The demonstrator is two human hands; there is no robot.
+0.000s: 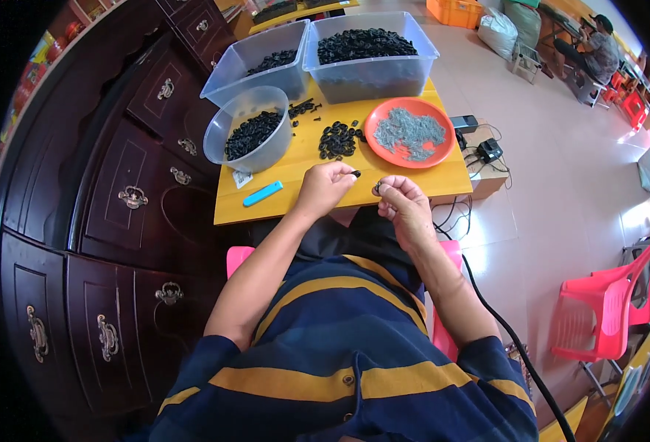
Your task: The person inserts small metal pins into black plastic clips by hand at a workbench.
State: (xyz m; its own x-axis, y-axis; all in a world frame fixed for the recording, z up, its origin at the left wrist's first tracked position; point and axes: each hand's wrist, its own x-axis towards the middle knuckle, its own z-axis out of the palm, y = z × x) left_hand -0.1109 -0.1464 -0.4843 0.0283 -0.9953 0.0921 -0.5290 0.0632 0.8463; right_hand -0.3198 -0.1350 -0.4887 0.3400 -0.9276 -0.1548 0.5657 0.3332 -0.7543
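Observation:
My left hand (327, 186) is closed in a pinch on a small black part (356, 174) above the front edge of the yellow table (229, 214). Just to its right, my right hand (404, 202) pinches another small dark piece (378, 188), too small to name. The two pieces are apart. Beyond the hands lies a loose pile of small black ring-like parts (337, 141). An orange-red plate (373, 151) at the right holds a heap of thin grey pins (409, 132). A blue box-cutter-like tool (263, 194) lies left of my left hand.
A round clear tub (214, 151) and two rectangular clear bins (222, 88) (420, 70) hold black parts. Dark drawers (133, 197) stand close on the left. Right of the table are a cardboard box (487, 173), cables and a pink chair (597, 309). A person (597, 51) sits far right.

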